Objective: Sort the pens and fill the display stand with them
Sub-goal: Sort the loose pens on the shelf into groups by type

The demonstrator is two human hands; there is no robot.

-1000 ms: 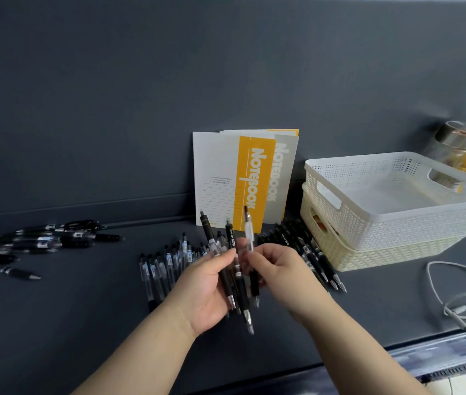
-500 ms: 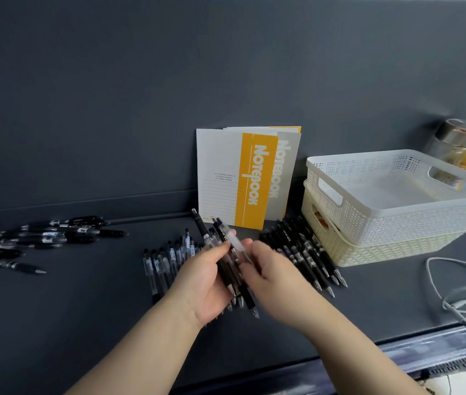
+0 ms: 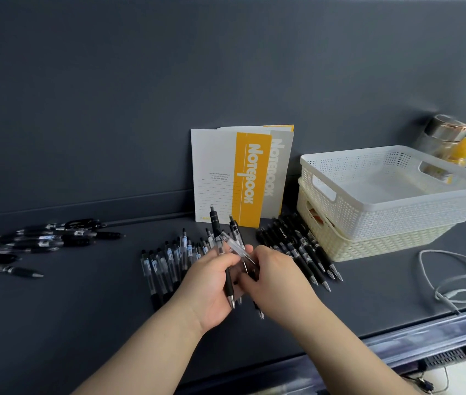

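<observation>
Hands are meeting low over the desk (image 3: 83, 323). The left hand (image 3: 211, 283) is curling round a small bunch of pens (image 3: 229, 289), tips pointing down past the palm and clicker ends fanning upward. The right hand (image 3: 274, 283) is pinching a clear pen (image 3: 233, 246) that is lying slantwise across the top of the bunch, its upper end poking out just above the left fingers.

The step looks like pulling that clear pen free of the black ones. The left hand should be easing its hold just enough for the pen to slide out lengthwise without dragging its neighbours along, while the right is drawing it along its own axis, not twisting it sideways.

Just beyond the left hand a row of clear pens (image 3: 166, 263) is lying side by side, probably where this pen belongs. A row of black pens (image 3: 303, 252) is lying to the right, running up beside the cream basket (image 3: 368, 246) under the white basket (image 3: 397, 206). Far left, a loose heap of pens (image 3: 49, 238) is waiting. Notebooks (image 3: 226, 178) are leaning on the wall behind. No display stand is showing.
</observation>
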